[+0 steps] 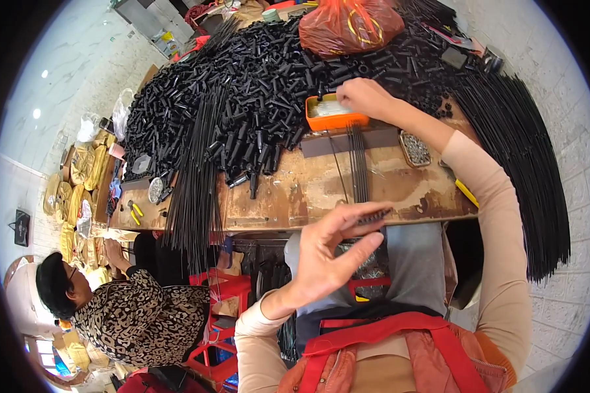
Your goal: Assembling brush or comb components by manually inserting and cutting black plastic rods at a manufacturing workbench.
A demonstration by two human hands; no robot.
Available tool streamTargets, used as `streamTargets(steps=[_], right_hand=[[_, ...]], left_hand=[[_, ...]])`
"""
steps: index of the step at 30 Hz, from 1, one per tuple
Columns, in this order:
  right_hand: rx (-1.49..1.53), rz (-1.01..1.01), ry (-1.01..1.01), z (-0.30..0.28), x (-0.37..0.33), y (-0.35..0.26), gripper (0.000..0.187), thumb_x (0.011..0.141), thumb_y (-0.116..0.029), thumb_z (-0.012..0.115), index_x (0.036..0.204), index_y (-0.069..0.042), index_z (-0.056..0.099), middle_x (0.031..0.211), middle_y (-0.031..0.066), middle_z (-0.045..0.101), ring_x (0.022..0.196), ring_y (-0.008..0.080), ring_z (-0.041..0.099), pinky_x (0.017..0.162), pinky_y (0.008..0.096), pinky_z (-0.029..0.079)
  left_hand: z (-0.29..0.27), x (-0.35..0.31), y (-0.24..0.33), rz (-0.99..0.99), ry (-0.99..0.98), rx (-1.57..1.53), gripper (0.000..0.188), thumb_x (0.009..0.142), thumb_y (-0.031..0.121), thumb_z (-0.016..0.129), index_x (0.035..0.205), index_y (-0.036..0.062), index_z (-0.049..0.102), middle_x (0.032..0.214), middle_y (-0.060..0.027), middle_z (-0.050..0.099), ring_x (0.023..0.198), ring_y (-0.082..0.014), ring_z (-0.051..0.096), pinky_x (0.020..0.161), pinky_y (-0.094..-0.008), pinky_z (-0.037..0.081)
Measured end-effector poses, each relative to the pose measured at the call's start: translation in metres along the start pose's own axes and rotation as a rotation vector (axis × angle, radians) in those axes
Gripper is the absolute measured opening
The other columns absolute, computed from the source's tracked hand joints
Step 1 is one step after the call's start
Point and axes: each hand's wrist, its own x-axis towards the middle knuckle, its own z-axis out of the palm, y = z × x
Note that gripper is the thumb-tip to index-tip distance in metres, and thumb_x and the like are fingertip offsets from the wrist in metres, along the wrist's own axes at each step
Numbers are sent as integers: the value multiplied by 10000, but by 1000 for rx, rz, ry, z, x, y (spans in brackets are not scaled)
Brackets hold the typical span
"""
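Note:
Above my lap, my left hand holds a small dark ridged piece along its curled fingers, with the thumb apart below it. My right hand reaches over the right part of an orange open box, which contains thin whitish pieces. The fingertips of that hand are drawn together at the box; whatever they pinch is too small to make out. Just in front of the box, several thin dark rods lie across a dark flat strip on the wooden table.
A large heap of black tubular parts covers the table's back, under a red plastic bag. Long black rods overhang at left and right. A tray of small metal pieces stands right. A co-worker sits left, near yellow-handled pliers.

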Motion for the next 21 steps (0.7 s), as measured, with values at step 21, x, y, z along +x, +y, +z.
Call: streamTargets(steps=[21], right_hand=[[224, -146, 185, -140, -96, -148, 400, 785, 0, 628, 1178, -73, 640, 793, 122, 561, 724, 289, 582, 645, 375, 479]], left_hand=[[-6, 6, 7, -41, 194, -74, 370, 924, 3, 594, 1290, -9, 539, 1127, -129, 668, 1049, -199, 651, 915, -345, 549]])
